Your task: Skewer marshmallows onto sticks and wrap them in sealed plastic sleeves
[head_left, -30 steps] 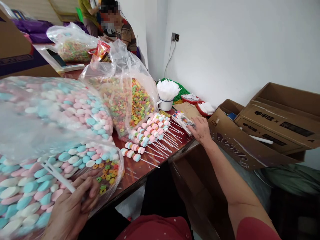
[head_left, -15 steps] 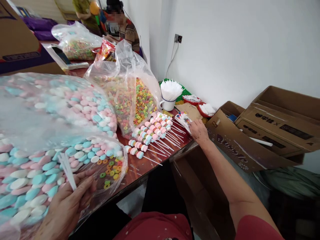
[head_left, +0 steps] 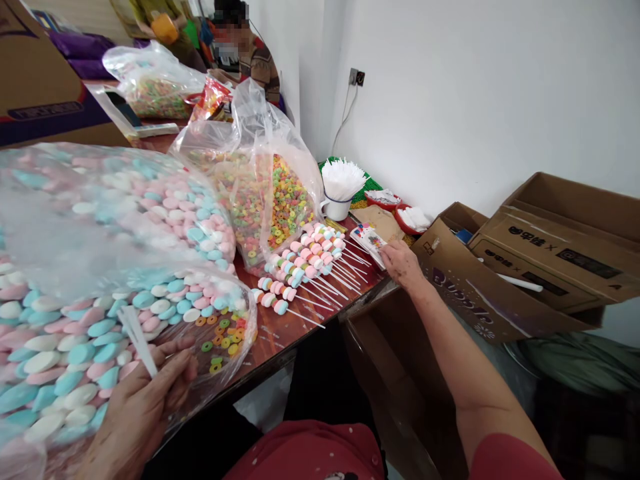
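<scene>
My left hand (head_left: 145, 400) is closed around a small bundle of white sticks (head_left: 136, 337), in front of the open clear bag of pink, white and blue marshmallows (head_left: 80, 353). On the right, my right hand (head_left: 404, 265) pinches the near end of a stack of flat printed packets (head_left: 369, 241) at the table edge; its fingertips are partly hidden. Between the hands lie rows of marshmallow skewers (head_left: 305, 257), threaded with coloured rings, their white sticks pointing towards me. Some loose cereal rings (head_left: 223, 333) lie by the mouth of the marshmallow bag.
A clear bag of cereal rings (head_left: 280, 200) stands behind the skewers. Beside it is a white mug (head_left: 336, 208) full of white sticks. Red bowls (head_left: 411, 220) sit near the wall. Open cardboard boxes (head_left: 460, 287) stand at the right. Two people are at the back.
My left hand has shifted slightly right with the sticks. My right hand stays at the packets, barely moved. At the back, a person's orange object has shifted left and down.
</scene>
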`<control>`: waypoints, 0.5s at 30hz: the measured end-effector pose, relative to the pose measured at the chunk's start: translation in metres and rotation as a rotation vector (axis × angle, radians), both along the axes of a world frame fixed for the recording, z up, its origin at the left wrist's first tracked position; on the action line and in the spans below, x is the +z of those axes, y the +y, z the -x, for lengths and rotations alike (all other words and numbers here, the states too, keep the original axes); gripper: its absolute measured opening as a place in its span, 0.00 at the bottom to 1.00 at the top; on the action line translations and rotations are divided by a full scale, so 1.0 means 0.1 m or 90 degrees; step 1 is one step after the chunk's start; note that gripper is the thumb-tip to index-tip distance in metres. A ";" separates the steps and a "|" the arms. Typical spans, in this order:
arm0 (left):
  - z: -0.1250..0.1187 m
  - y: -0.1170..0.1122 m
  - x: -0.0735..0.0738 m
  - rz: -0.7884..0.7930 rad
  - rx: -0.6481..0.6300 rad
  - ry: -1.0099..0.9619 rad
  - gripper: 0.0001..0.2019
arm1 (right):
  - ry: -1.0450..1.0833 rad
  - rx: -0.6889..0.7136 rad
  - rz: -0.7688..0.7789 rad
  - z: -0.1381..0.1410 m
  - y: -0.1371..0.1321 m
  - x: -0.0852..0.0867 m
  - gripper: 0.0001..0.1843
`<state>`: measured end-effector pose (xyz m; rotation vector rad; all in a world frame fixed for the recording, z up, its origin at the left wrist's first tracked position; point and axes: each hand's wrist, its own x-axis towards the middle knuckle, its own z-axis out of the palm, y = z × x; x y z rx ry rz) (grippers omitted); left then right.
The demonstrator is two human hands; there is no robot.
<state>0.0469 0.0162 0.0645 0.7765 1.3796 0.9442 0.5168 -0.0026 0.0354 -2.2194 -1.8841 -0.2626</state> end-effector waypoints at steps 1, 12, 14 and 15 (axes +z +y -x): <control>0.00 0.01 0.01 0.003 0.003 0.000 0.27 | 0.014 -0.002 0.011 -0.03 0.01 0.02 0.16; 0.03 0.05 -0.09 0.009 -0.039 0.011 0.29 | 0.181 -0.027 0.126 -0.19 0.13 0.37 0.11; 0.03 0.05 -0.10 0.008 -0.036 0.014 0.29 | 0.198 -0.034 0.123 -0.19 0.13 0.42 0.11; 0.03 0.06 -0.11 0.008 -0.037 0.015 0.28 | 0.205 -0.037 0.118 -0.18 0.13 0.44 0.11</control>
